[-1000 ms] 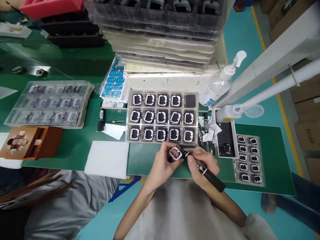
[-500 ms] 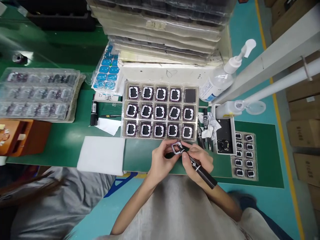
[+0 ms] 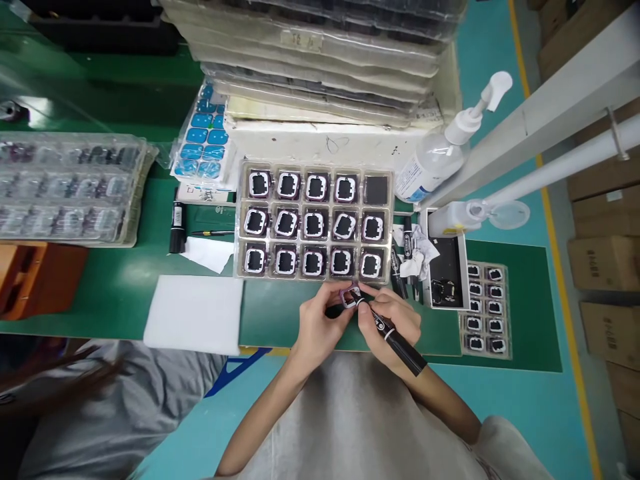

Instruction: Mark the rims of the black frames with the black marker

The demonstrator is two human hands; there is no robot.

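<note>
My left hand (image 3: 320,322) pinches a small purple-and-white square frame (image 3: 349,297) by its edges, just in front of the tray. In my right hand (image 3: 393,320) is a black marker pen (image 3: 403,350), slanted with its back end towards me and its tip at the frame's opening. A right fingertip also reaches the frame's far edge. Beyond my hands lies a clear plastic tray (image 3: 239,230) with rows of similar white-rimmed frames; its far right pocket shows only a dark square pad (image 3: 377,190).
Left of the tray are a white foam sheet (image 3: 194,313), another marker (image 3: 177,227) and stacked trays (image 3: 65,193). On the right stand a pump bottle (image 3: 435,160), a small box (image 3: 463,267) and a smaller tray (image 3: 485,310). A person in grey (image 3: 135,407) sits at left.
The view has shifted slightly, so the scene sits a little further left. Both hands still hold the frame and marker; the frame is tilted somewhat differently under the tip.
</note>
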